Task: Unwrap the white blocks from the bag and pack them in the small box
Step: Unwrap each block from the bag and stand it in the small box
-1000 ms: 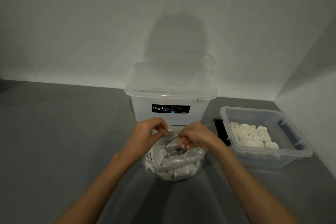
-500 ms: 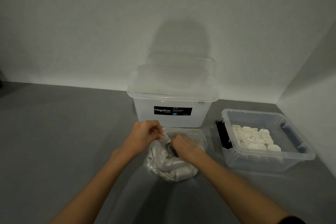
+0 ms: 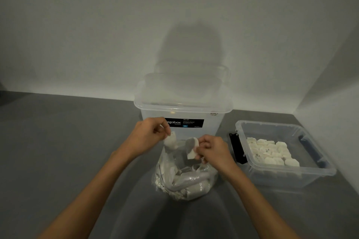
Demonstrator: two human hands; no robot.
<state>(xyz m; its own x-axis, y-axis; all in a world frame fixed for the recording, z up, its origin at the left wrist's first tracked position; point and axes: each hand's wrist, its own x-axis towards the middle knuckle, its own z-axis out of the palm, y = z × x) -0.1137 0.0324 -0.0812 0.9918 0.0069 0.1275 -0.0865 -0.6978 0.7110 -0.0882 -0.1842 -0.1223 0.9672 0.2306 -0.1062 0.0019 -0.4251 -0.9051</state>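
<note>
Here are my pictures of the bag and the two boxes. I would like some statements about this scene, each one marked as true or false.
1. The right hand grips a white block above the bag. True.
2. The small box is empty. False: many packed blocks lie in it.
3. The large labelled box has its lid on. True.
4. The small box stands left of the bag. False: it stands to the right of the bag.
5. The left hand hangs open and holds nothing. False: it pinches the bag's edge.
</note>
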